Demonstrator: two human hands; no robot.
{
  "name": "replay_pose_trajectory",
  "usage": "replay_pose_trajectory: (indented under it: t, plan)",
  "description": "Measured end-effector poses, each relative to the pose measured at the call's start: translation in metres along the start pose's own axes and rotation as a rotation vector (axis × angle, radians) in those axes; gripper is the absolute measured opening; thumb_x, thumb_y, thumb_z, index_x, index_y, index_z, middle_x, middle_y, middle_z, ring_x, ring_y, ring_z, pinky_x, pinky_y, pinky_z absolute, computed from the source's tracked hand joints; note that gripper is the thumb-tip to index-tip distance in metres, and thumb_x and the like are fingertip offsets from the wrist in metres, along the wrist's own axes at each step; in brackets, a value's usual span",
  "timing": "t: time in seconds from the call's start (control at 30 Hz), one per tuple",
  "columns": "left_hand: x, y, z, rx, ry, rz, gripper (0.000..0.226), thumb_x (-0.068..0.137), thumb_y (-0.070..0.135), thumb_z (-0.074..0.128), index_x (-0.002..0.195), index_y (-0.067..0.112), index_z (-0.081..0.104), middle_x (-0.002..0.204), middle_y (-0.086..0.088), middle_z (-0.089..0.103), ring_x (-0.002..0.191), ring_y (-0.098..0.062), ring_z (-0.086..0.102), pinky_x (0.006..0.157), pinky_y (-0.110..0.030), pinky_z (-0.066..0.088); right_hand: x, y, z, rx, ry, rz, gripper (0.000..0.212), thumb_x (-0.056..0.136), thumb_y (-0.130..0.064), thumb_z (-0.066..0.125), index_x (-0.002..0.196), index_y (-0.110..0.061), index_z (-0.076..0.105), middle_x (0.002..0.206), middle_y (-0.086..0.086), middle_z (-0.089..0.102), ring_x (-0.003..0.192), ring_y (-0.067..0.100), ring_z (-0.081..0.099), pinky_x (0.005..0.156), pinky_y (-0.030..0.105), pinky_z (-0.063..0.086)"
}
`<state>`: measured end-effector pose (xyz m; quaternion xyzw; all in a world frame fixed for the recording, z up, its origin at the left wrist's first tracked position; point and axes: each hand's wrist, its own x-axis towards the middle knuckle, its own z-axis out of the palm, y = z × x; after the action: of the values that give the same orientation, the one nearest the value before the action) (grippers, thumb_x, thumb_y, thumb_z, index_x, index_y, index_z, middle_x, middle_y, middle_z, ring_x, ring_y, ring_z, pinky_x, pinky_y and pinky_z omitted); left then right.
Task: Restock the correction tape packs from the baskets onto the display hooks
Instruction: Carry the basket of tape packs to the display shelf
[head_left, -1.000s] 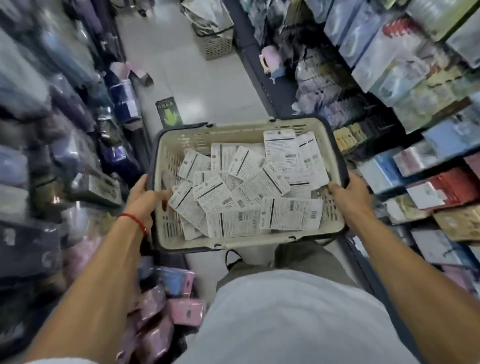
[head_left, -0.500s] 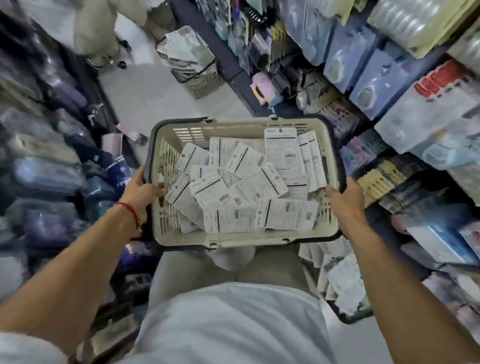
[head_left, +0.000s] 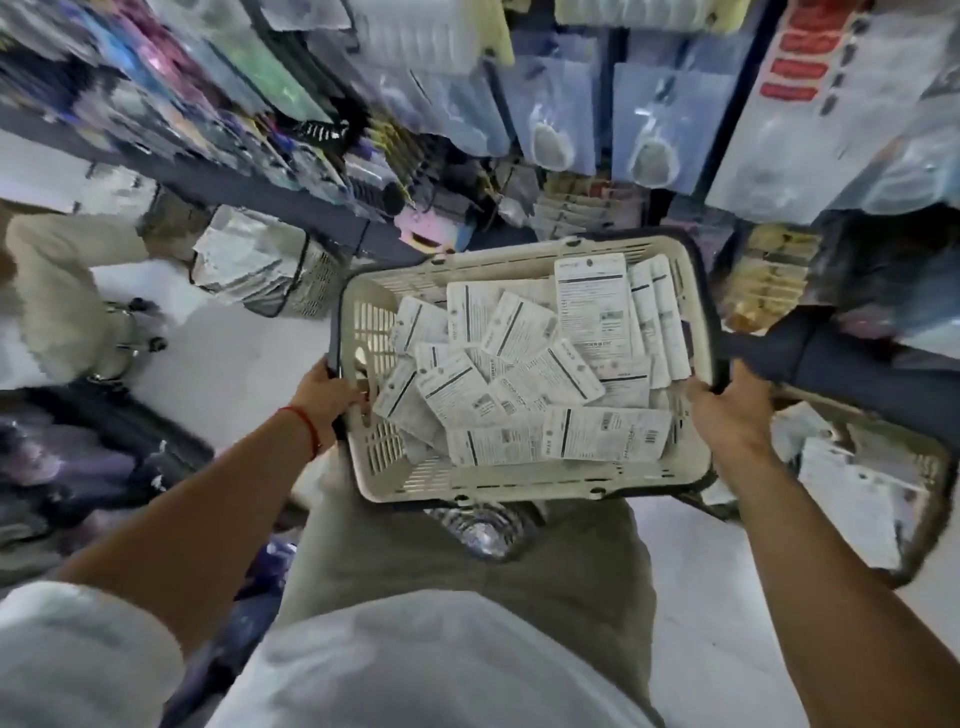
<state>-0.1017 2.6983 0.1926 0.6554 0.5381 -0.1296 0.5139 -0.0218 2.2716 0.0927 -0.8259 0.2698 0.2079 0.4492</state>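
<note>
Beige basket (head_left: 524, 483), dark-rimmed: held level between both hands, in front of the torso. Left hand (head_left: 324, 395) grips the basket's left rim, fingers curled over the edge. Right hand (head_left: 730, 410) grips the right rim likewise. Correction tape packs (head_left: 524, 384): white carded packs, loosely heaped inside the basket, backs up, overlapping. Second basket (head_left: 919, 519) with similar packs: low, just beyond the right hand. Display shelving (head_left: 571, 119) with hanging goods: ahead of both hands, blurred.
</note>
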Motion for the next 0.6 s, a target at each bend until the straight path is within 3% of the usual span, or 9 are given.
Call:
replay_pose_trajectory:
  t: [0.17, 0.27, 0.37, 0.47, 0.6]
  plan:
    - [0.126, -0.018, 0.042, 0.172, -0.131, -0.045, 0.048, 0.093, -0.026, 0.036, 0.110, 0.017, 0.051, 0.095, -0.014, 0.069, 0.059, -0.029, 0.068, 0.056, -0.042, 0.059, 0.021, 0.074, 0.077, 0.031, 0.137, 0.146, 0.036, 0.093, -0.017, 0.067, 0.127, -0.006, 0.060, 0.121, 0.021, 0.070, 0.108, 0.040, 0.066, 0.084, 0.038, 0.045]
    - [0.198, -0.038, 0.070, 0.287, -0.179, -0.050, 0.048, 0.093, -0.026, 0.039, 0.108, 0.018, 0.054, 0.091, -0.011, 0.072, 0.056, -0.026, 0.071, 0.052, -0.041, 0.062, 0.031, 0.117, 0.129, 0.014, 0.206, 0.244, 0.034, 0.093, -0.015, 0.066, 0.125, -0.004, 0.061, 0.119, 0.023, 0.069, 0.109, 0.042, 0.066, 0.090, 0.047, 0.053]
    - [0.269, -0.061, 0.098, 0.367, -0.192, -0.011, 0.049, 0.093, -0.023, 0.041, 0.116, 0.018, 0.057, 0.100, -0.014, 0.071, 0.067, -0.029, 0.070, 0.057, -0.043, 0.063, 0.049, 0.156, 0.182, -0.023, 0.241, 0.275, 0.032, 0.095, -0.013, 0.064, 0.123, 0.001, 0.059, 0.116, 0.026, 0.067, 0.108, 0.045, 0.065, 0.091, 0.053, 0.053]
    - [0.338, -0.094, 0.120, 0.390, -0.183, 0.003, 0.041, 0.093, -0.019, 0.047, 0.111, 0.017, 0.059, 0.105, -0.017, 0.073, 0.072, -0.033, 0.070, 0.057, -0.043, 0.062, 0.079, 0.192, 0.233, -0.053, 0.231, 0.282, 0.032, 0.098, -0.016, 0.062, 0.123, 0.003, 0.057, 0.118, 0.029, 0.066, 0.109, 0.047, 0.064, 0.088, 0.053, 0.053]
    - [0.410, -0.141, 0.152, 0.417, -0.156, 0.055, 0.033, 0.092, -0.010, 0.058, 0.097, 0.023, 0.064, 0.111, -0.022, 0.075, 0.091, -0.041, 0.074, 0.083, -0.062, 0.061, 0.123, 0.231, 0.284, -0.069, 0.234, 0.311, 0.031, 0.100, -0.014, 0.062, 0.124, 0.005, 0.057, 0.123, 0.030, 0.064, 0.114, 0.047, 0.062, 0.091, 0.051, 0.051]
